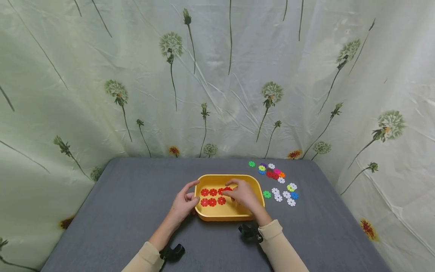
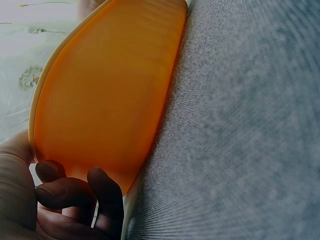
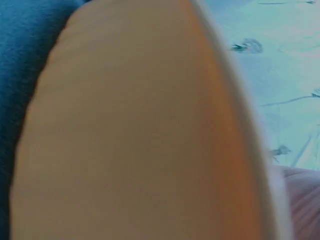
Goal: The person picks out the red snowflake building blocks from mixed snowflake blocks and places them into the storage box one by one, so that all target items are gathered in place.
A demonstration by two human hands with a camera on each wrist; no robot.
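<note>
A yellow plastic tray [image 1: 224, 218] sits on the table, and several red flower-shaped discs [image 1: 213, 192] lie in two rows on its floor. My left hand [image 1: 183, 204] grips the tray's left end, thumb at the rim and fingers curled against the outer wall [image 2: 105, 100] in the left wrist view. Inside the tray, toward its right half, my right hand [image 1: 242, 193] pinches a red flower-shaped disc [image 1: 228, 188] at the right end of the far row. The tray's side wall [image 3: 125, 120] hides most of this hand in the right wrist view.
Loose flower discs in several colours lie right of the tray, among them white ones [image 1: 286, 195], a green one [image 1: 266, 194] and a blue one [image 1: 294, 195]. A grey cloth [image 1: 136, 196] covers the table. A dandelion-print curtain [image 1: 217, 75] hangs behind it.
</note>
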